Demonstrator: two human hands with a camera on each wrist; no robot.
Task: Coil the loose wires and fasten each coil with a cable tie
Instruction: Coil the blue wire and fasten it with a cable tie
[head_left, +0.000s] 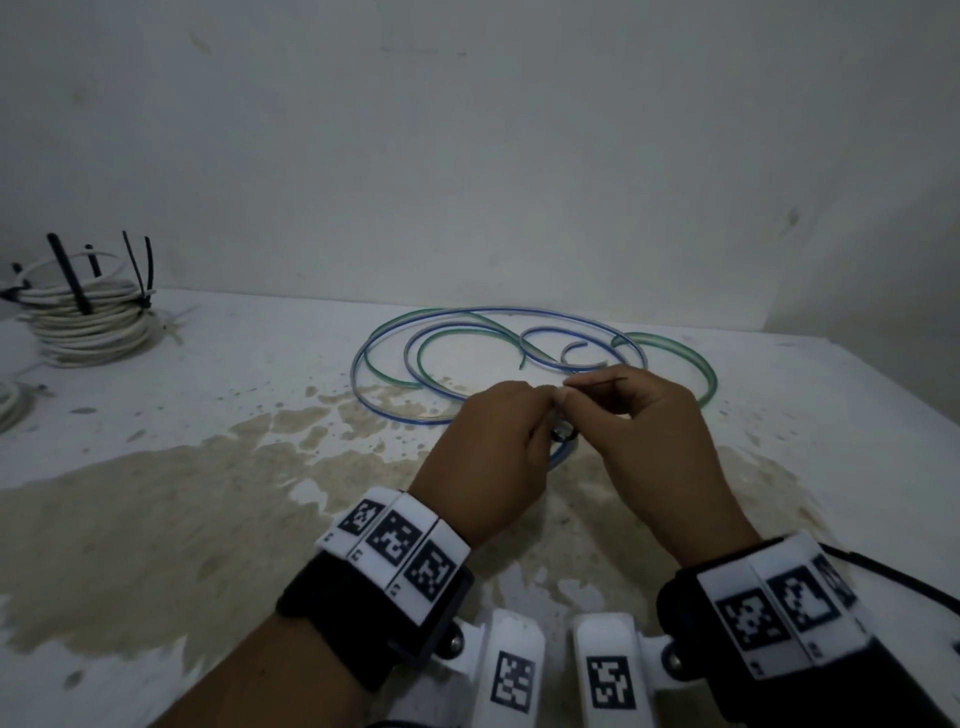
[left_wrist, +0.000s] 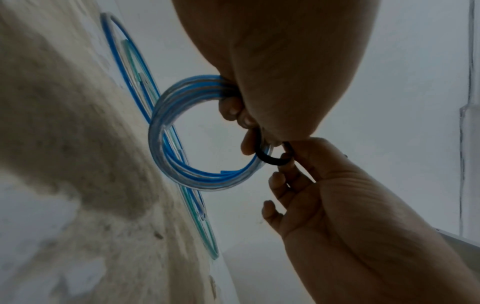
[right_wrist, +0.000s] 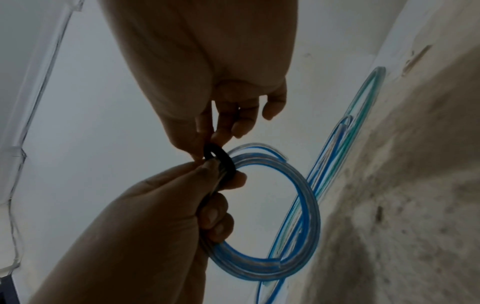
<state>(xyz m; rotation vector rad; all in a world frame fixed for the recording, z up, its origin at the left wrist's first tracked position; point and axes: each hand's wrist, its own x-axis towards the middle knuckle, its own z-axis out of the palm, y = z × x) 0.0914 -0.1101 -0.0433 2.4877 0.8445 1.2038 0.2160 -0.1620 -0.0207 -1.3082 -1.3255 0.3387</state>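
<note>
Nearest us, our left hand (head_left: 488, 457) grips a small blue wire coil (left_wrist: 182, 133), springy and light, best held where turns bunch. Just beside it, our right hand (head_left: 654, 441) pinches the black cable tie (left_wrist: 270, 158) looped round it. Beyond lie loose blue and green wires (head_left: 519, 353).

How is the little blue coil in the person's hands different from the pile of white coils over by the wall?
The blue coil is small, translucent and held up by the left hand; the white coils are bigger, opaque and lie stacked on the table. The blue coil's black cable tie, pinched by the right hand, loops loosely; the white coils' ties stick upward. Both are wound into rings.
</note>
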